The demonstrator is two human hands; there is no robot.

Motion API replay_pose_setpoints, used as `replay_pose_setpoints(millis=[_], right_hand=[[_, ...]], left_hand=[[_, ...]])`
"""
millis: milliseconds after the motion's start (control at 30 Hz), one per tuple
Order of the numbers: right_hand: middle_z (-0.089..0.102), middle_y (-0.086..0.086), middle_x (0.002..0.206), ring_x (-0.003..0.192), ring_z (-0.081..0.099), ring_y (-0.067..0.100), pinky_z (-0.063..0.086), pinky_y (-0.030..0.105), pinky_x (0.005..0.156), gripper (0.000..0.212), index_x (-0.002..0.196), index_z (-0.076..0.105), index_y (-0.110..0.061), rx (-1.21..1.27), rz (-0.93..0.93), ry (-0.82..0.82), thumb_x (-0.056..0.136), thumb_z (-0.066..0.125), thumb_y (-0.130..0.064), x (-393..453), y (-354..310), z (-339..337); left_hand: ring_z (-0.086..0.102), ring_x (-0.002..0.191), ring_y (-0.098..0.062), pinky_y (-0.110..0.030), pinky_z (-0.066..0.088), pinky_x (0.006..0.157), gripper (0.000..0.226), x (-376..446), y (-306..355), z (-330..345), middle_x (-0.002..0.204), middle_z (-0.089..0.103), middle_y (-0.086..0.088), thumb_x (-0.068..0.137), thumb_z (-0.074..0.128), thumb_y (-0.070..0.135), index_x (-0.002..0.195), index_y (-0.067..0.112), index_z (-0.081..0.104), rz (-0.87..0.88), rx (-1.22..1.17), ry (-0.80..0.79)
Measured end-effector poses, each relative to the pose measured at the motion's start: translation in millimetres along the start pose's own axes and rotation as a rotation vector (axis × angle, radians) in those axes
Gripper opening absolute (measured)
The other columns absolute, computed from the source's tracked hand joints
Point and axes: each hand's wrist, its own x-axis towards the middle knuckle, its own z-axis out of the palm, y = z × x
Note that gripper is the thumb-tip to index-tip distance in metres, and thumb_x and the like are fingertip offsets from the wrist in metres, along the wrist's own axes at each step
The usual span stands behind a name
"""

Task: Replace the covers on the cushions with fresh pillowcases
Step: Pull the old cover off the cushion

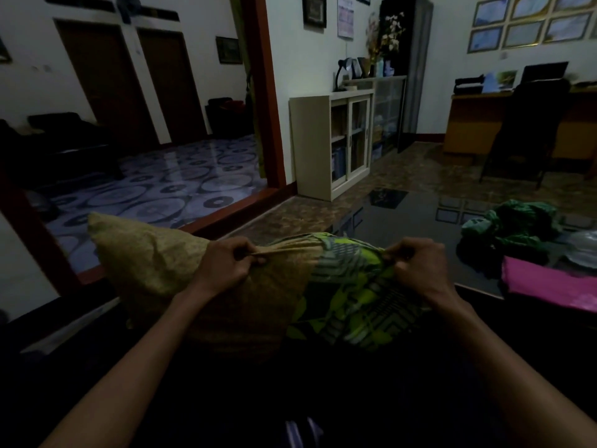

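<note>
Two hands hold a half-covered cushion above the lap, in a dim room.

The left hand (226, 263) pinches a fold of the tan cushion (168, 270) with curled fingers, at 9 o'clock of the picture's middle. The right hand (416, 266), at 3 o'clock, has its fingers bunched around the edge of the green patterned pillowcase (352, 295), which wraps the cushion's right part. On the dark glossy desk (403, 227), at 2 o'clock of the right hand, lie a crumpled green cloth (510, 231) and, just beside it, a folded pink cloth (549, 282).
</note>
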Motion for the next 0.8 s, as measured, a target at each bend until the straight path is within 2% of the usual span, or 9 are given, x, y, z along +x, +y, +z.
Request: replay_pose_setpoints(millis=[100,233,367,500,567,600,667,733,800], right_hand=[[0.075,-0.003,0.084,0.074,0.066,0.002,0.047,0.013,0.063,0.007,0.09,0.08,-0.017,0.03,0.077,-0.05,0.084,0.08,-0.013,-8.9,6.3,-5.5],[0.061,-0.009,0.117,0.105,0.059,0.005,0.043,0.008,0.077,0.052,0.129,0.067,-0.025,0.15,-0.059,-0.141,0.082,0.082,-0.042,-10.7,-14.6,4.1],[0.055,-0.006,0.133,0.121,0.053,0.01,0.048,0.03,0.102,0.089,0.145,0.05,-0.039,0.056,-0.163,-0.384,0.066,0.085,-0.06,-17.6,-35.5,28.4],[0.051,-0.007,0.146,0.132,0.05,0.015,0.045,0.037,0.109,0.121,0.15,0.04,-0.042,0.026,-0.228,-0.541,0.043,0.085,-0.078,-18.7,-53.5,48.9],[0.055,-0.006,0.139,0.127,0.053,0.016,0.044,0.029,0.103,0.107,0.144,0.049,-0.041,-0.086,-0.321,-0.594,0.049,0.088,-0.071,-27.5,-71.7,59.6],[0.058,-0.004,0.133,0.121,0.056,0.017,0.045,0.027,0.097,0.098,0.139,0.055,-0.04,-0.125,-0.377,-0.591,0.052,0.088,-0.07,-34.5,-80.7,67.2],[0.064,0.0,0.121,0.109,0.062,0.021,0.052,0.032,0.089,0.086,0.129,0.063,-0.038,-0.151,-0.491,-0.598,0.053,0.085,-0.073,-50.7,-97.3,84.9],[0.064,0.004,0.114,0.102,0.063,0.024,0.054,0.037,0.082,0.078,0.124,0.066,-0.033,-0.148,-0.558,-0.628,0.056,0.082,-0.068,-67.9,-107.7,104.4],[0.061,0.004,0.111,0.099,0.063,0.028,0.055,0.041,0.077,0.066,0.12,0.067,-0.027,-0.138,-0.598,-0.661,0.059,0.073,-0.054,-84.1,-114.4,117.9]], left_hand=[[0.064,0.079,0.002,-0.014,0.048,0.07,0.012,-0.1,-1.1,-0.4,0.083,0.071,0.016,0.081,0.083,0.023,0.082,0.031,0.073,-0.055,0.049,-0.049],[0.065,0.096,-0.01,-0.034,0.056,0.086,0.026,-2.0,6.1,7.0,0.105,0.069,0.008,0.082,0.078,0.029,0.106,0.03,0.067,-0.008,0.095,-0.141],[0.06,0.106,-0.001,-0.025,0.052,0.089,0.063,-9.7,25.2,10.9,0.12,0.062,0.015,0.074,0.076,0.062,0.129,0.035,0.059,0.001,0.043,-0.162],[0.066,0.081,0.002,-0.027,0.054,0.076,0.055,-11.7,18.6,-29.5,0.098,0.072,0.018,0.065,0.056,0.089,0.096,0.046,0.071,-0.201,0.048,-0.334],[0.065,0.086,-0.007,-0.029,0.051,0.079,0.047,-13.6,0.4,-58.3,0.104,0.07,0.009,0.082,0.051,0.079,0.1,0.041,0.072,-0.373,0.144,-0.25],[0.063,0.1,-0.014,-0.031,0.048,0.086,0.057,-17.8,-17.9,-70.5,0.117,0.066,0.003,0.083,0.051,0.078,0.113,0.034,0.07,-0.486,0.317,-0.202],[0.042,0.136,-0.033,-0.044,0.035,0.11,0.118,-38.4,-58.3,-87.4,0.154,0.039,-0.013,0.06,0.057,0.094,0.148,0.016,0.043,-0.82,0.512,-0.167],[0.023,0.148,-0.038,-0.048,0.025,0.12,0.157,-69.3,-101.5,-87.3,0.166,0.01,-0.017,0.036,0.064,0.098,0.158,0.012,0.016,-1.063,0.367,-0.09],[0.032,0.146,-0.032,-0.038,0.027,0.119,0.14,-93.4,-122.7,-74.4,0.163,0.024,-0.015,0.047,0.074,0.083,0.156,0.009,0.024,-1.042,0.169,0.009]])
